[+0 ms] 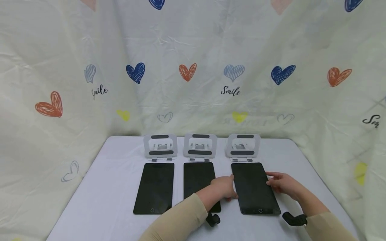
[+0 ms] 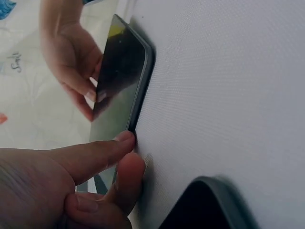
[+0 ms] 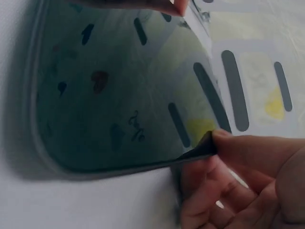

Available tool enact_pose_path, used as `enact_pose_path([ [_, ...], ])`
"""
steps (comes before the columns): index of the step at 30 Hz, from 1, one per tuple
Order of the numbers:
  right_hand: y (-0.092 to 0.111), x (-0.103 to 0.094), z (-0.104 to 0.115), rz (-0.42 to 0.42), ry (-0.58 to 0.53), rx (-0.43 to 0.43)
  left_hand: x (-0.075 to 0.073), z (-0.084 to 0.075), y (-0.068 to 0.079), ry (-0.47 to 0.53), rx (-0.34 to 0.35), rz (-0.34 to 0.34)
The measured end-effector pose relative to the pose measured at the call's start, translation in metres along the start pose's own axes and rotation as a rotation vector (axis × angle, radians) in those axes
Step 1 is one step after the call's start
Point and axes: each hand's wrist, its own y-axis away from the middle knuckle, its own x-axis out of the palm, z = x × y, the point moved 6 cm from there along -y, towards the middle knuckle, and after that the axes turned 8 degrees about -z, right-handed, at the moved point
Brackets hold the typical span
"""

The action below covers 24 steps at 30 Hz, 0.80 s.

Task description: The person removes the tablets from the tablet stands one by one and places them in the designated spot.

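Both my hands grip the rightmost black tablet (image 1: pixel 256 189), one at each long edge. My left hand (image 1: pixel 223 186) reaches across the middle tablet (image 1: pixel 197 177) and holds the left edge; in the left wrist view its thumb (image 2: pixel 102 150) lies against the rim with a finger curled just below. At the opposite edge, my right hand (image 1: pixel 284 184) pinches the tablet, thumb (image 3: pixel 248 148) on the rim and fingers underneath in the right wrist view. The screen is dark and reflective. A third black tablet (image 1: pixel 155 187) lies flat at the left, untouched.
Behind the tablets stand three grey-white folding stands in a row: left (image 1: pixel 160 146), middle (image 1: pixel 200 146) and right (image 1: pixel 243 146). All rest on a white table (image 1: pixel 105 187). A curtain with hearts (image 1: pixel 193 97) hangs behind the table and along its sides.
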Motion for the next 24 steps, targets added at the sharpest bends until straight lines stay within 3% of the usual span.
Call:
enact_pose_path([
  [16, -0.013, 0.001, 0.017, -0.035, 0.163, -0.026, 0.002, 0.006, -0.005, 0.084, -0.024, -0.021],
  [24, -0.017, 0.002, 0.014, -0.063, 0.166, -0.043, 0.0, 0.007, -0.006, 0.096, -0.019, -0.059],
])
